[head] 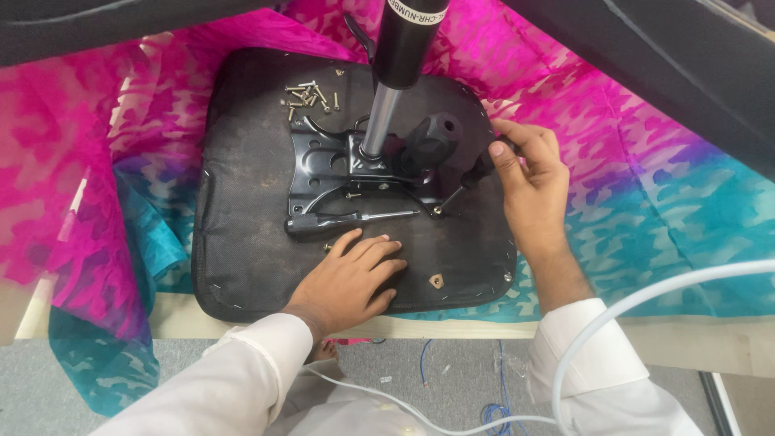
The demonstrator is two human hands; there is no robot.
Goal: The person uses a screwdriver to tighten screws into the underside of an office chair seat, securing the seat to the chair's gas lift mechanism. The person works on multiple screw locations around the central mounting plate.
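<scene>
An upturned black chair seat lies on a pink and teal cloth. A black metal mechanism plate with a gas-lift cylinder and a round black knob is mounted on it. My right hand grips a black-handled screwdriver whose tip sits on a screw at the plate's lower right corner. My left hand presses flat on the seat, fingers spread, just below the plate's lever. A pile of loose screws lies near the seat's far edge.
The pink and teal cloth covers a light wooden table. Dark chair parts hang over the upper right and upper left. A white tube curves across the lower right. Blue wires lie on the grey floor.
</scene>
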